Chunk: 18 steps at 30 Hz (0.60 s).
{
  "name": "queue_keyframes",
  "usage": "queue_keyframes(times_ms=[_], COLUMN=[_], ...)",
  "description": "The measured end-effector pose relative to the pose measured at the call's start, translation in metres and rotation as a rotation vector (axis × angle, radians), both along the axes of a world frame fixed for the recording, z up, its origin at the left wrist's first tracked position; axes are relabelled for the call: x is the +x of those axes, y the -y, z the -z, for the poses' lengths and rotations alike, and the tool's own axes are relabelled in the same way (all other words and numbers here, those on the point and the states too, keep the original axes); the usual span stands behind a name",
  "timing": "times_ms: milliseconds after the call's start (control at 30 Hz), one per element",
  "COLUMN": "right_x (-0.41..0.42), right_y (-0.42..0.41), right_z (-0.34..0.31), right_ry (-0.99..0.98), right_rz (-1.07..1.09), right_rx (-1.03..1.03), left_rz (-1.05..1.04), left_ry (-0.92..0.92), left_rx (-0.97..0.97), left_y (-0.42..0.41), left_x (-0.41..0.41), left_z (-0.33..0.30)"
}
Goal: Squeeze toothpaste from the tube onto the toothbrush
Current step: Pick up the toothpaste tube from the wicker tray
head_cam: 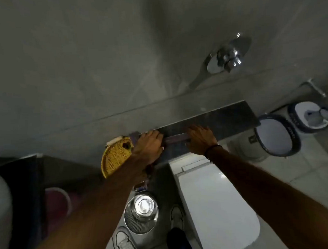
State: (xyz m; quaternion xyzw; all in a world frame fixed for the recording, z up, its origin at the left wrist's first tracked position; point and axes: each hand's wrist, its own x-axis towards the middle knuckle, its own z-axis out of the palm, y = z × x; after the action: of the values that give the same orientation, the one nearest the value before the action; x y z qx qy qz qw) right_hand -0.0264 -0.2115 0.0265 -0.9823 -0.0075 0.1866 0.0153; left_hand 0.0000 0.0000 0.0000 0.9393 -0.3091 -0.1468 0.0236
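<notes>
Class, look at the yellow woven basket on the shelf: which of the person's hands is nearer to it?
Left. The left hand is right beside the yellow woven basket, seemingly touching its edge. The right hand lies farther along the shelf, clearly apart from it.

purple object [175,138] between hands blurred, ends hidden
</notes>
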Motion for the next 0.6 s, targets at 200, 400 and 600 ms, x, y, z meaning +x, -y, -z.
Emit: queue_keyframes(times_ms=[200, 400, 600], right_x=[0.030, 0.023, 0.005], right_y=[0.010, 0.019, 0.020], right_z=[0.086, 0.112, 0.075], right_ry=[-0.054, 0.010, 0.058], right_rz=[-0.089, -0.169, -0.132], right_rx=[-0.037, -0.067, 0.004], left_rz=[-0.027, -0.055, -0.447], left_ry=[0.046, 0.050, -0.275], left_rx=[0.128, 0.090, -0.421], left_y=[0.043, 0.050, 0.029], left_x=[0.014, 0.010, -0.009], left_z=[0.084, 0.113, 0.072])
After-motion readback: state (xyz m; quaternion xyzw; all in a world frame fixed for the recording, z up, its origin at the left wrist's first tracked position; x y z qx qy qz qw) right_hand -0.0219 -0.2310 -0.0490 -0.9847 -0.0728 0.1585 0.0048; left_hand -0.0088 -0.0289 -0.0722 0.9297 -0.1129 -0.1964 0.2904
